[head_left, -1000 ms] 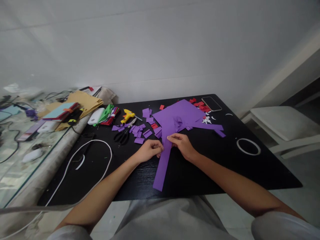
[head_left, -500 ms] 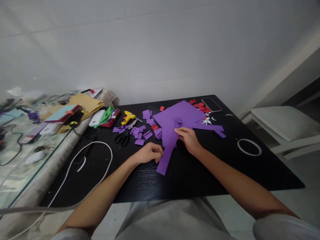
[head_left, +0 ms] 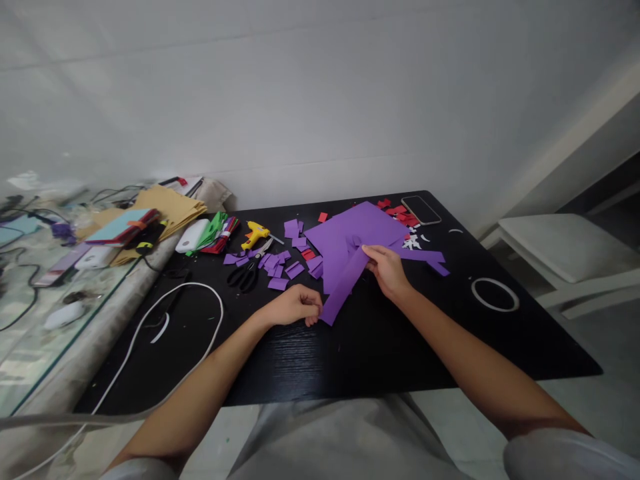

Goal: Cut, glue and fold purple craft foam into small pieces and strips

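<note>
My right hand (head_left: 387, 270) pinches the upper end of a long purple paper strip (head_left: 344, 287) that slants down to the left over the black table (head_left: 380, 347). My left hand (head_left: 295, 306) rests curled on the table, its fingertips at the strip's lower end; I cannot make out whether they grip anything. Behind the strip lies a large purple paper sheet (head_left: 360, 230) with small folded purple bits on it. Several small purple paper pieces (head_left: 280, 263) are scattered to the left of the sheet.
Black scissors (head_left: 246, 272) and a yellow glue gun (head_left: 254, 234) lie left of the pieces. Red scraps (head_left: 400, 212) and a phone (head_left: 421, 209) are at the back right. A white ring (head_left: 495, 294) lies right. A white cable (head_left: 165, 313) loops at left, beside a cluttered glass table (head_left: 45, 333).
My right hand has drawn the purple strip up and away across the table, toward the big sheet. My left hand has let the strip slide and stayed almost still.
</note>
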Demonstrator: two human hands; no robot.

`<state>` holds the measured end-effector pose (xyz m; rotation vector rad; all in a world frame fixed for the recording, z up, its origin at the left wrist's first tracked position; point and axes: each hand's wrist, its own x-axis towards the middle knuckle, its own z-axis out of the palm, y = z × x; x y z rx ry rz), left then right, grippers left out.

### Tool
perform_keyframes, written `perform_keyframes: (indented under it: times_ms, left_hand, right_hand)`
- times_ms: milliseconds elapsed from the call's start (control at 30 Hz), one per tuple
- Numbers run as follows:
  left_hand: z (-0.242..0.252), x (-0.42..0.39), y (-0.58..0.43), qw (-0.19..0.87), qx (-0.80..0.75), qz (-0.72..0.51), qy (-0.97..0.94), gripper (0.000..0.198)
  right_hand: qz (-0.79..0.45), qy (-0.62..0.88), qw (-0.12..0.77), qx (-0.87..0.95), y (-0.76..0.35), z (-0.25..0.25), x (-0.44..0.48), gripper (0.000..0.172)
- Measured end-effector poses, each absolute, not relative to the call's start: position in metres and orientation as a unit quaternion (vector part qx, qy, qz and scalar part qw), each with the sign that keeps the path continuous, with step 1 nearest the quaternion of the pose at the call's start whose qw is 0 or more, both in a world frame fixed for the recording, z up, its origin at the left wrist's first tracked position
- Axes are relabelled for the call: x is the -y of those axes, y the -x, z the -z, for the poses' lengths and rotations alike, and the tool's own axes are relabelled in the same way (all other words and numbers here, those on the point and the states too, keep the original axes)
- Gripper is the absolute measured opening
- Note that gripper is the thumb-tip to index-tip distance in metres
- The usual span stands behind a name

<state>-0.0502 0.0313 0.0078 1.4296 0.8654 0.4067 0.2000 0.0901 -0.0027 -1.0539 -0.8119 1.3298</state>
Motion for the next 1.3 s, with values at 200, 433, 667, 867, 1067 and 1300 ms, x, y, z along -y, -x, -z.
perform_keyframes:
  times_ms: [200, 433, 667, 867, 1067, 1300]
  left_hand:
    - [-0.003, -0.032, 0.046, 0.606, -0.426, -0.270, -0.615, 0.013]
    - [-0.006, -0.034, 0.045, 0.532, -0.463, -0.302, -0.642, 0.029]
    - [-0.005, -0.032, 0.048, 0.444, -0.474, -0.285, -0.705, 0.025]
    - [-0.006, -0.029, 0.047, 0.443, -0.452, -0.266, -0.728, 0.019]
    - [-0.010, -0.039, 0.056, 0.451, -0.443, -0.284, -0.721, 0.013]
    - [-0.012, -0.063, 0.085, 0.476, -0.485, -0.337, -0.652, 0.014]
  right_hand:
    - [-0.615, 0.432, 0.549, 0.366, -0.187, 0.001, -0.075, 0.030]
    - [-0.665, 0.395, 0.497, 0.394, -0.170, -0.002, -0.054, 0.037]
    - [-0.647, 0.399, 0.421, 0.494, -0.170, 0.001, -0.050, 0.041]
    - [-0.592, 0.428, 0.366, 0.576, -0.167, 0.001, -0.046, 0.028]
    - [-0.565, 0.442, 0.397, 0.572, -0.181, -0.001, -0.065, 0.028]
    - [-0.603, 0.464, 0.473, 0.444, -0.205, 0.000, -0.090, 0.032]
